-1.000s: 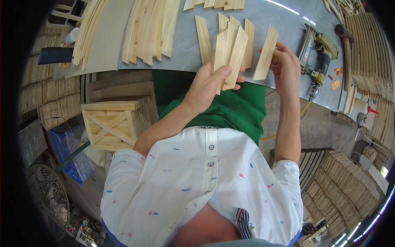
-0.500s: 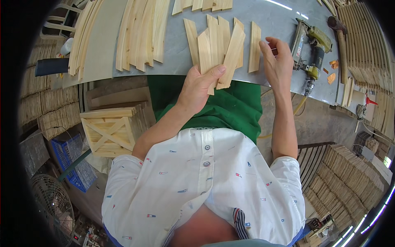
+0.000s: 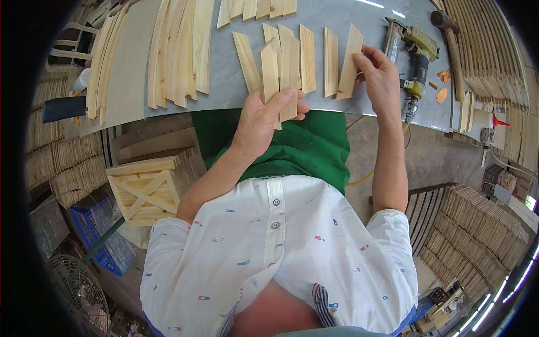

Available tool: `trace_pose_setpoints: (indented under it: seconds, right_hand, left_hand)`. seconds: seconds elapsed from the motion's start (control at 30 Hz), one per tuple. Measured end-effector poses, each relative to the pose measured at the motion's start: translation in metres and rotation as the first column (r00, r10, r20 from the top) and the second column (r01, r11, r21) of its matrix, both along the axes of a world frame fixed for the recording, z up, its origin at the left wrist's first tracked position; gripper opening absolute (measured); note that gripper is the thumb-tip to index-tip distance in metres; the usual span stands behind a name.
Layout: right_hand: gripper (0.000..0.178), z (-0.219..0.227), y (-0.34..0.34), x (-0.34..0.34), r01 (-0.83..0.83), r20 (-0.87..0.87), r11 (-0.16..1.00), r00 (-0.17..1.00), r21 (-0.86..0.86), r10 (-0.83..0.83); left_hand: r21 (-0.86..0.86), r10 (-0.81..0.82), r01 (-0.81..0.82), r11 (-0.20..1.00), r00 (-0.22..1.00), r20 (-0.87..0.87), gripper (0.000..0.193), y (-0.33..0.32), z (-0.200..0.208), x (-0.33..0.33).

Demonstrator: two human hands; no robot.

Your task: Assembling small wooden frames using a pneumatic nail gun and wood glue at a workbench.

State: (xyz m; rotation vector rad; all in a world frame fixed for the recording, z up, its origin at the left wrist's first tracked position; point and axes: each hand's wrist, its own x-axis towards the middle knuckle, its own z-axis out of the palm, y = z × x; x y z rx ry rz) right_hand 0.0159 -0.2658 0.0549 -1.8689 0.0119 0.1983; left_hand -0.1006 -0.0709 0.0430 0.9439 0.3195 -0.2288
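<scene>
My left hand (image 3: 255,123) is closed around the lower ends of a few short wooden slats (image 3: 289,73) with slanted tips, fanned out over the table's near edge. At the right, my right hand (image 3: 380,81) pinches a single short slat (image 3: 350,62) between thumb and fingers. That slat's lower end is close to the table top. Beside it lies another short slat (image 3: 330,62). Between my hands there is one more slat (image 3: 307,59), and a tilted slat (image 3: 246,59) lies just left of the held bunch.
Long wooden strips (image 3: 179,53) lie on the grey table (image 3: 230,67) at left, with more short slats (image 3: 258,8) at the far edge. A nail gun (image 3: 415,62) and a hammer (image 3: 449,39) lie at right. A wooden crate (image 3: 143,191) stands below left.
The tilted slat at the right side of my left hand's bunch is now in my right hand, farther right. My right hand was empty before. The whole view has shifted slightly.
</scene>
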Motion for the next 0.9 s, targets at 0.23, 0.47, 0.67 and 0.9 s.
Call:
trace_pose_setpoints:
  seconds: [0.23, 0.47, 0.67, 0.9]
  right_hand:
    - [0.032, -0.022, -0.002, 0.01, 0.038, 0.26, 0.905, 0.962, -0.425, 0.082]
    - [0.035, 0.01, -0.003, -0.039, -0.206, -0.149, 0.944, 0.957, 0.256, 0.249]
    - [0.04, 0.014, -0.033, -0.086, -0.018, -0.225, 0.795, 0.955, 0.606, 0.193]
    - [0.037, 0.02, -0.08, -0.1, 0.201, -0.279, 0.814, 0.959, 0.544, -0.051]
  left_hand:
    - [0.009, -0.043, 0.043, 0.999, 0.999, -0.007, 0.028, -0.005, 0.005, 0.0]
    - [0.092, -0.293, 0.286, 0.954, 0.953, 0.08, 0.028, -0.023, 0.014, 0.013]
    - [-0.129, -0.641, 0.649, 0.75, 0.761, 0.1, 0.029, -0.054, 0.007, 0.032]
    - [-0.379, -0.82, 0.831, 0.407, 0.515, 0.25, 0.038, -0.107, -0.01, 0.038]
